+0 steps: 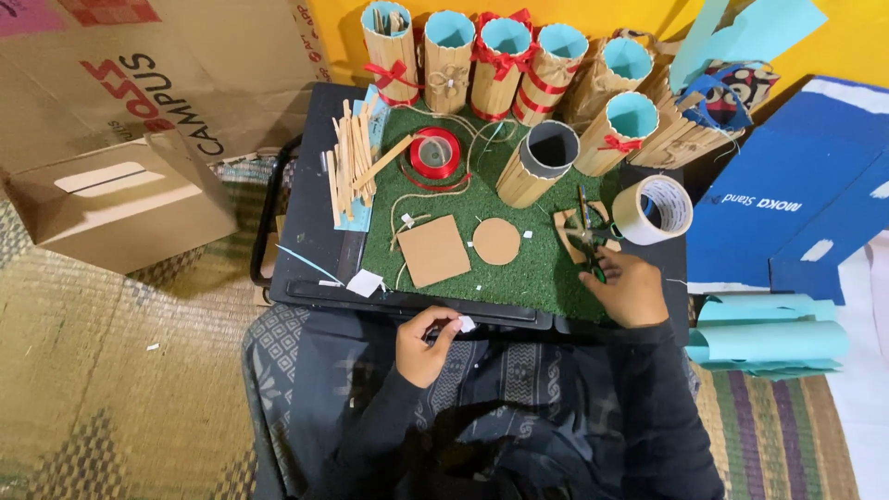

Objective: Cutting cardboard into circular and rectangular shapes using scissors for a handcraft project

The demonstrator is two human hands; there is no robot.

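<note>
My left hand [424,344] is at the near edge of the low black table [315,194], fingers pinched on a small white scrap of paper [466,323]. My right hand [632,289] rests on the green turf mat [537,268] at the right, fingers on a pair of green-handled scissors [590,239] lying over a brown card piece. A brown card square [433,250] and a brown card disc [496,241] lie flat on the mat between the hands.
Several stick-covered tubes with teal lining and red ribbons [505,65] stand at the back. A red ribbon spool [434,153], loose wooden sticks [350,167], a tape roll [654,209], rolled teal paper [769,338], blue boards [787,194] and a cardboard box [120,199] surround the table.
</note>
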